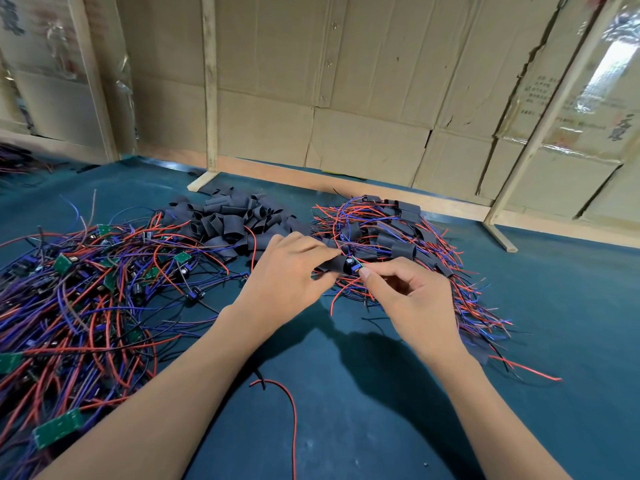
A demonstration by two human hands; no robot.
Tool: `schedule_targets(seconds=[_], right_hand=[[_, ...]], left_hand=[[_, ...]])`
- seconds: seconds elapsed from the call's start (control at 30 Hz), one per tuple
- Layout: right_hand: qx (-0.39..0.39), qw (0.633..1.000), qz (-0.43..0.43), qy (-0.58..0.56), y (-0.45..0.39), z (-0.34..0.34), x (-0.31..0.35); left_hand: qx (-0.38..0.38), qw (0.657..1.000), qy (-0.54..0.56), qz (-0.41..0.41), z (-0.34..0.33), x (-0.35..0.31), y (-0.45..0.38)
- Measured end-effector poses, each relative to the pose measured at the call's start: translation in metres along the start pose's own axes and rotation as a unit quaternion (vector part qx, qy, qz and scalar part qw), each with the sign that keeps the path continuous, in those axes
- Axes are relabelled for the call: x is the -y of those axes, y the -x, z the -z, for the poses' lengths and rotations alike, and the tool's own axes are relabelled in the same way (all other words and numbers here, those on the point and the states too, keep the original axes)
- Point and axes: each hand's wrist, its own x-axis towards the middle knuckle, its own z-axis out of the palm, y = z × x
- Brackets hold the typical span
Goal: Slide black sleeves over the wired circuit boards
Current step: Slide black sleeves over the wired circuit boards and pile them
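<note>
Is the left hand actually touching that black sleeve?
Touching. The head view shows the left hand pinching the black sleeve between thumb and fingers, over the blue mat.

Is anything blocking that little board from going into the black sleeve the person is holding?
Nothing visible does. The left hand holds the black sleeve with its open end facing the circuit board, which the right hand pinches right at the mouth. Loose wires lie below on the pile of sleeved boards, not between them.
</note>
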Motion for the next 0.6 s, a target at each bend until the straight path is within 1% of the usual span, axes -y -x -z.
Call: schedule_targets(seconds=[0.1,0.23,0.3,0.37,0.47,0.53,0.6], right_hand=[[-0.006,0.995,0.075,0.068,0.0014,0.002,-0.0006],[-0.015,0.972,0.184,0.145,0.0022,0.0003,-0.0018],[-0.013,0.969,0.197,0.148,0.0021,-0.0008,-0.0021],[-0.003,0.98,0.158,0.122,0.0019,-0.0006,-0.001],[0.007,0.999,0.023,0.032,0.0002,-0.0009,0.0004],[0.002,0.998,-0.047,-0.045,-0.0026,0.0005,0.0019],[0.002,0.993,-0.078,-0.091,-0.0052,0.0043,0.0029]], left_hand=[[0.002,1.0,-0.013,-0.008,-0.0006,-0.0019,-0.0019],[0.004,1.0,-0.03,0.004,-0.002,-0.0022,-0.0031],[0.0,1.0,-0.029,0.003,-0.0019,-0.0015,-0.0029],[-0.007,1.0,-0.018,-0.01,-0.0016,-0.0002,-0.0032],[-0.027,0.999,0.002,-0.043,-0.0013,0.0019,-0.0026],[-0.037,0.998,0.011,-0.056,-0.0012,0.0033,-0.0018],[-0.04,0.997,0.022,-0.056,-0.0006,0.0042,-0.0017]])
